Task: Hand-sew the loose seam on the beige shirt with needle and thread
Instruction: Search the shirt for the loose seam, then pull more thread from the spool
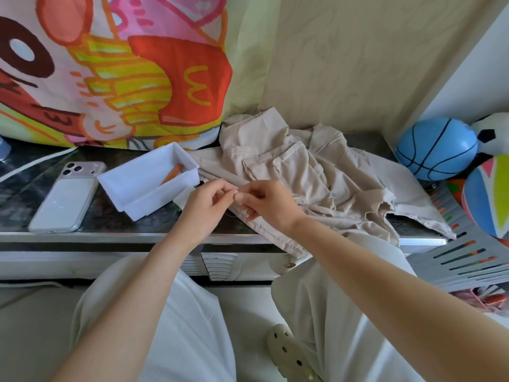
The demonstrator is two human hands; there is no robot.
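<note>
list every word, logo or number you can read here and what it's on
"M": yellow arches sign, upside down, on the red fries box printed on the cartoon cloth.
Dark letters at the cloth's left edge: cut off, unreadable.
Phone, blue ball: no text visible.

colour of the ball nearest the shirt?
Blue ball with dark basketball lines, head view.

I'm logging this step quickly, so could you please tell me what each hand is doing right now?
Left hand: pinch grip, apparently on the thread.
Right hand: pinch grip on the same thread; needle not discernible.
</note>
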